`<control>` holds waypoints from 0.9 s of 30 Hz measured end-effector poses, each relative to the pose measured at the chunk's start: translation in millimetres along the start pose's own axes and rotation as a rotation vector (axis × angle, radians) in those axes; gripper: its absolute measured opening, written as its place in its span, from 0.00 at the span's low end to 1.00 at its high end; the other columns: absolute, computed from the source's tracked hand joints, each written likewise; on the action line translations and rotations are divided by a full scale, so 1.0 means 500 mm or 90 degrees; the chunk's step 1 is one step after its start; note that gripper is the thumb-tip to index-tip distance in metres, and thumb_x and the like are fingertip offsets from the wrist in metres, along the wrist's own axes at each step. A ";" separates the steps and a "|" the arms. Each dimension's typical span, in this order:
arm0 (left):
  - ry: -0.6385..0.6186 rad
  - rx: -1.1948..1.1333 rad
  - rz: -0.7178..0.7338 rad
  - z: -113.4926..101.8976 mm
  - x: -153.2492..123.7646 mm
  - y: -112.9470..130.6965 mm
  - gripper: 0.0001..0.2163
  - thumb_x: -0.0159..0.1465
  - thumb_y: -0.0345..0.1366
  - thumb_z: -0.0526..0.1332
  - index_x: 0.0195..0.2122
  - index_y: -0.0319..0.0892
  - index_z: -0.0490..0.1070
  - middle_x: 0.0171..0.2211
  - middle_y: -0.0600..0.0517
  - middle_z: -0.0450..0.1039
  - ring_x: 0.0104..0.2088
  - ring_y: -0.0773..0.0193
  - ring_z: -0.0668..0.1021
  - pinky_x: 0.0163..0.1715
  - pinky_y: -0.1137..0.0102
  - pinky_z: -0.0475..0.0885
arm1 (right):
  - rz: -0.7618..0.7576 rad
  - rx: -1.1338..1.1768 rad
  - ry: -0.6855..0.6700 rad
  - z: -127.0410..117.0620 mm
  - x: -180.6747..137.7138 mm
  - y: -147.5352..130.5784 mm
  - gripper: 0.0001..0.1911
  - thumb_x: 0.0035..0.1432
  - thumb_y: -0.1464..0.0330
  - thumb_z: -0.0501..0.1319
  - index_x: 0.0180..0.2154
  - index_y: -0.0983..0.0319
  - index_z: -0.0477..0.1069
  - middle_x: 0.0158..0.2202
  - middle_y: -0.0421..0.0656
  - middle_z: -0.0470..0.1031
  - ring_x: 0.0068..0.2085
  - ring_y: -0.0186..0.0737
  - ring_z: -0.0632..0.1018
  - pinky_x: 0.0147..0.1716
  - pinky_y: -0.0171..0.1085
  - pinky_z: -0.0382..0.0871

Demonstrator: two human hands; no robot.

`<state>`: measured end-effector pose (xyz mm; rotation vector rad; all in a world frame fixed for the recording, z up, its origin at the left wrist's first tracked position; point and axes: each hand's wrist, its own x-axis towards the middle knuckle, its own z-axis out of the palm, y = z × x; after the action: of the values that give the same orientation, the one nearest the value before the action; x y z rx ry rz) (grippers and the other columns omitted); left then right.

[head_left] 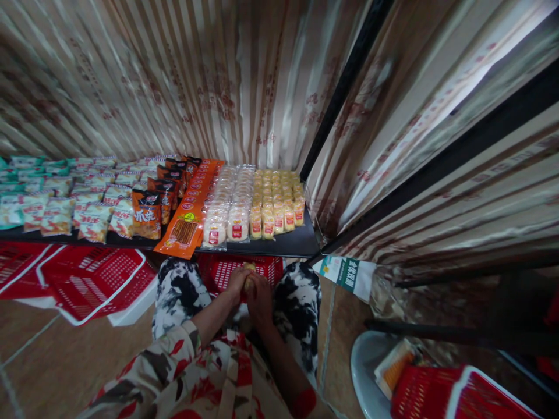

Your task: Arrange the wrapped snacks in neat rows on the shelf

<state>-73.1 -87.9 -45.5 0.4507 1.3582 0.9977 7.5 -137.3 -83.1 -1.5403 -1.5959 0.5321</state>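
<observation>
In the head view, the left hand (236, 283) and the right hand (261, 295) meet between the person's knees, just off the front edge of the black shelf (288, 244). Both grips are closed on a small yellowish packet (249, 267), the fingers covering much of it. Its visible part points away from the person, toward the shelf's front edge, and its long axis seems to run that way too; which face is the printed one cannot be told. A red basket (273, 269) lies just beyond the hands, partly under the shelf.

On the shelf, yellow packs (278, 201) stand in rows by the right end, near the front right corner, labels facing the front edge. Clear packs of pale rounds (227, 212) stand beside them on the left. Next comes a long orange pouch (187, 227), lying from the back edge to the front, its near end jutting over the front edge. Farther left are orange bags (146, 214), then white bags (94, 222), with green bags (9, 215) at the shelf's visible left end. A striped curtain (244, 70) hangs behind the back edge.
</observation>
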 end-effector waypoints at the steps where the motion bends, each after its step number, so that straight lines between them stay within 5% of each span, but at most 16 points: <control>1: -0.005 0.003 -0.002 0.000 0.001 0.000 0.04 0.48 0.32 0.62 0.24 0.41 0.67 0.21 0.56 0.69 0.25 0.67 0.74 0.27 0.73 0.68 | 0.009 0.012 0.002 -0.002 0.002 0.000 0.19 0.61 0.68 0.44 0.44 0.63 0.72 0.48 0.51 0.73 0.52 0.44 0.70 0.54 0.49 0.62; 11: -0.112 0.100 -0.021 -0.001 -0.002 0.009 0.05 0.50 0.30 0.60 0.28 0.39 0.72 0.25 0.52 0.74 0.25 0.66 0.75 0.26 0.73 0.68 | 0.130 -0.025 -0.007 -0.037 0.022 -0.006 0.12 0.56 0.70 0.52 0.35 0.61 0.74 0.38 0.47 0.69 0.40 0.42 0.72 0.45 0.43 0.68; 16: -0.135 0.178 -0.017 -0.003 0.002 0.013 0.01 0.50 0.29 0.61 0.24 0.40 0.72 0.23 0.53 0.73 0.24 0.66 0.73 0.25 0.73 0.67 | 0.099 -0.017 -0.019 -0.059 0.027 -0.013 0.16 0.56 0.71 0.52 0.44 0.62 0.72 0.47 0.50 0.69 0.48 0.43 0.72 0.50 0.43 0.67; 20: -0.150 0.242 -0.002 -0.009 0.005 0.016 0.03 0.48 0.29 0.63 0.20 0.40 0.70 0.18 0.56 0.69 0.21 0.67 0.71 0.24 0.74 0.65 | 0.064 -0.037 -0.116 -0.077 0.044 -0.007 0.21 0.55 0.75 0.52 0.50 0.64 0.70 0.56 0.51 0.67 0.56 0.44 0.69 0.56 0.44 0.62; 27: -0.194 0.307 0.039 -0.017 0.011 0.026 0.04 0.46 0.29 0.64 0.17 0.41 0.70 0.18 0.56 0.69 0.22 0.68 0.69 0.24 0.75 0.62 | 0.001 -0.008 -0.300 -0.108 0.071 -0.003 0.26 0.52 0.78 0.52 0.53 0.60 0.68 0.53 0.46 0.72 0.54 0.40 0.72 0.55 0.42 0.63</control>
<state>-85.9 -78.7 -40.3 0.9712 1.3041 0.6100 52.8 -116.9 -41.8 -1.4948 -1.9477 0.9403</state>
